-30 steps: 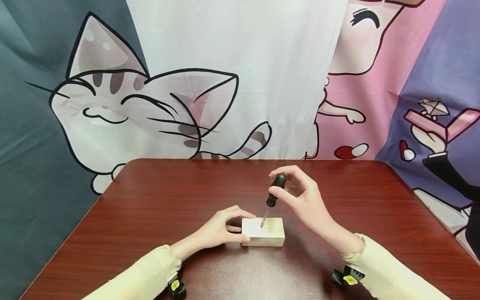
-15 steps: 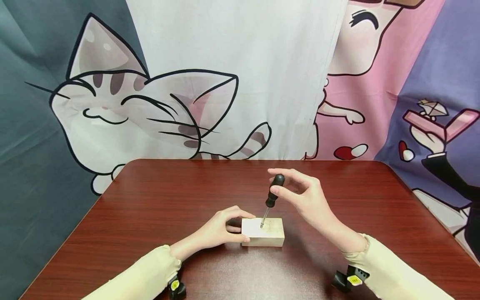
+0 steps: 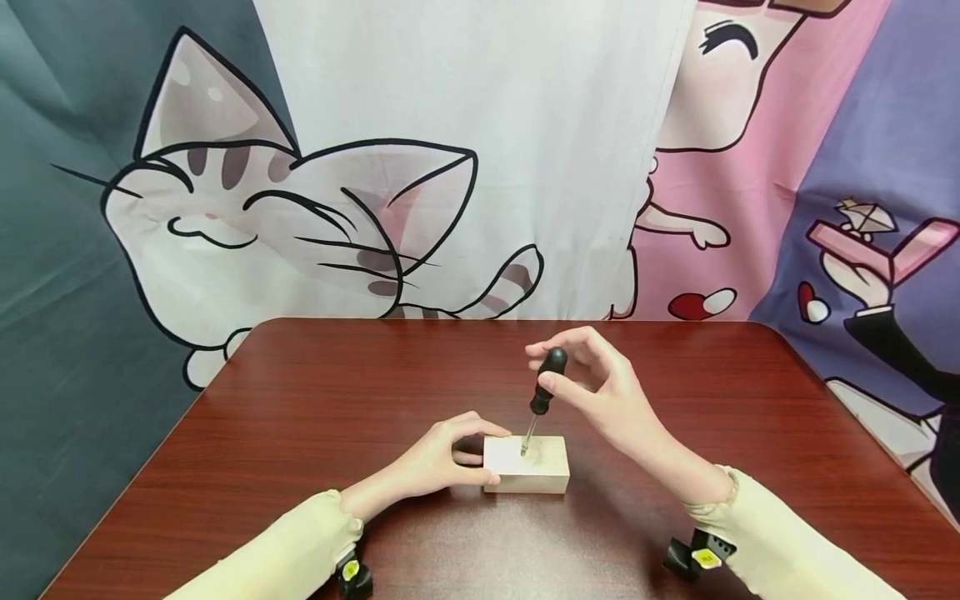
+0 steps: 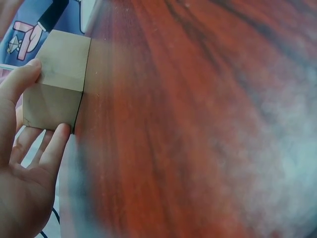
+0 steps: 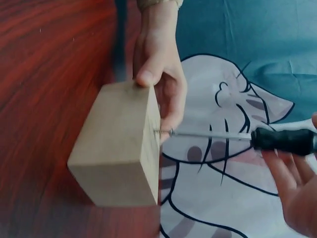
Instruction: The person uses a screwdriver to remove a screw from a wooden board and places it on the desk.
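Note:
A pale wooden block [image 3: 534,467] lies on the table, and my left hand [image 3: 438,457] grips its left end between thumb and fingers. In the left wrist view the thumb presses one side of the block [image 4: 62,59]. Above the block my right hand [image 3: 611,396] holds a black-handled screwdriver [image 3: 549,379] by the handle, thumb on the near side. The screwdriver leans slightly, its shaft pointing down at the block's top. In the right wrist view its tip meets a small screw [image 5: 162,131] standing partly out of the wood. How deep the screw sits is hidden.
A reddish-brown table [image 3: 360,375] spreads around the block. Behind its far edge hangs a printed cloth [image 3: 585,167] with a cartoon cat and figures. Small black devices [image 3: 697,557] are strapped to both wrists.
My right hand's fingers shift on the screwdriver handle, straightening and then bending round it again. The handle's top has drifted a little left. The left hand and block stay put.

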### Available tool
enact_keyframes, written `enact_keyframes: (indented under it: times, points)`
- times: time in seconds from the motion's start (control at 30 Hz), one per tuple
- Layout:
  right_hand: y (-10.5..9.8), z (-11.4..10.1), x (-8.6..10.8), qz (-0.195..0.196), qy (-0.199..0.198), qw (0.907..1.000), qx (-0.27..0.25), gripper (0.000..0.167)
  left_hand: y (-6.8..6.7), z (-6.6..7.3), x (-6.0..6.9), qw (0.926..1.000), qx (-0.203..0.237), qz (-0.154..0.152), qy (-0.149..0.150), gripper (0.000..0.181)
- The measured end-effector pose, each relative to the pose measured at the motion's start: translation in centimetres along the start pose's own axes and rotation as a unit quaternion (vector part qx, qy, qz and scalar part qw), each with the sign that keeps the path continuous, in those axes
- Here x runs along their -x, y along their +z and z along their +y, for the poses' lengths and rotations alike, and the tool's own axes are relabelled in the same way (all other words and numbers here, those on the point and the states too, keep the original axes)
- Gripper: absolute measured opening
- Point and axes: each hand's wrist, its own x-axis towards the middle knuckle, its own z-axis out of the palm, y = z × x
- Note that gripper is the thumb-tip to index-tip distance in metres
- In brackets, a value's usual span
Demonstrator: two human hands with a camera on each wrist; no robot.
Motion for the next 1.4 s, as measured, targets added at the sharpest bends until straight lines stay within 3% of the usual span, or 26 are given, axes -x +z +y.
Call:
enact_keyframes:
  times: [0.17,0.37,0.5,0.6,0.77,0.9,1.1,1.27,1.4]
  points:
    - [0.2,0.1,0.1,0.044,0.032,0.9982,0.024,0.032,0.1,0.0,0.0,1.0,0.001,0.001,0.005,0.05]
    - [-0.2,0.2,0.0,0.038,0.049,0.998,0.016,0.029,0.0,0.1,0.0,1.0,0.002,0.0,0.005,0.051]
    - [-0.5,0.0,0.0,0.014,0.057,0.9982,0.003,0.03,0.0,0.1,-0.1,1.0,0.0,-0.001,0.006,0.051]
    - [-0.7,-0.2,0.0,-0.027,0.053,0.9982,0.002,0.035,0.0,0.1,-0.1,1.0,-0.002,-0.002,0.007,0.051]
    - [-0.8,-0.2,-0.2,-0.072,0.032,0.9967,-0.021,0.044,-0.2,0.2,-0.1,1.0,-0.007,-0.005,0.002,0.051]
    - [-0.1,0.1,-0.3,-0.032,0.023,0.9984,-0.039,0.035,-0.2,0.4,-0.1,0.9999,-0.011,-0.007,-0.002,0.052]
    - [0.5,0.2,-0.1,0.053,0.039,0.9977,0.013,0.031,-0.2,0.4,0.3,0.9995,-0.029,0.002,-0.008,0.054]
    - [0.4,0.1,0.1,0.063,0.061,0.996,0.02,0.033,-0.2,0.3,0.7,0.9995,-0.025,0.02,0.005,0.053]
    - [0.4,0.1,0.3,0.066,0.054,0.9962,0.022,0.035,-0.2,0.1,0.7,0.9996,-0.002,0.028,0.01,0.048]
